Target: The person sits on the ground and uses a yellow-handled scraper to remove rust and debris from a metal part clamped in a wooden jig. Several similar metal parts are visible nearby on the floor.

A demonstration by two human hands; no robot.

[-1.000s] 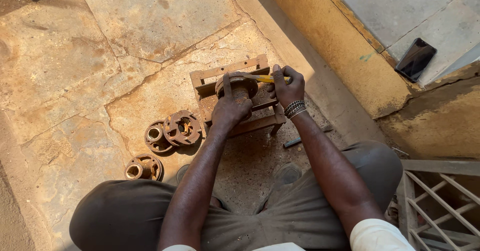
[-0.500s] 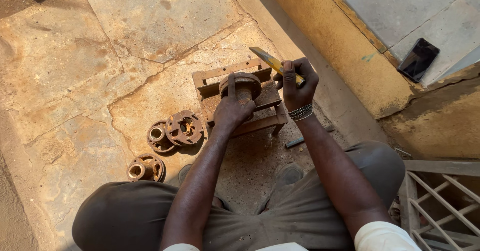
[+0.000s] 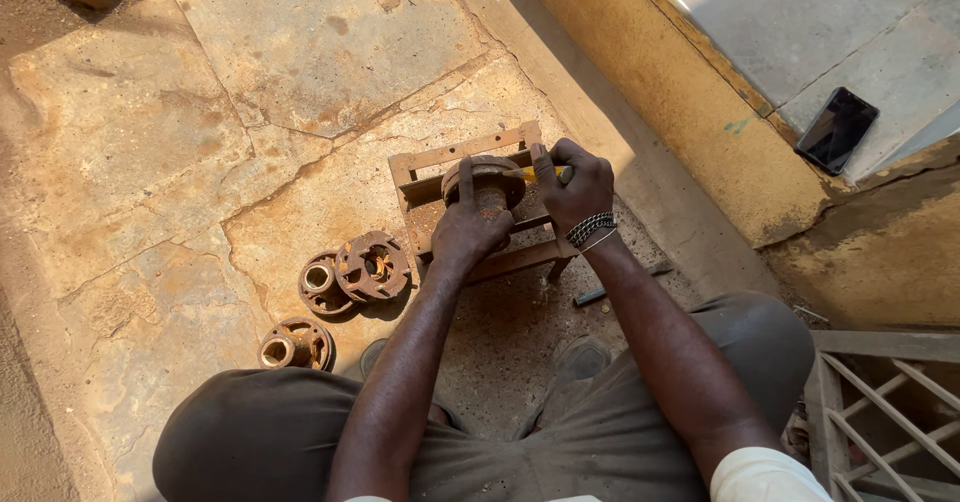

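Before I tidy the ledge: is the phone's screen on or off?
Off. The phone lies flat on the ledge, its screen evenly dark with no lit picture.

Landmark: cracked tan stone-slab floor. On it, lower left: two rusty round flanged metal hubs touching, overlapping; a third rusty hub just below, apart. Yellow plastered kerb along floor's right edge. Black flat phone on grey ledge beyond kerb. Grey metal grille bottom right.
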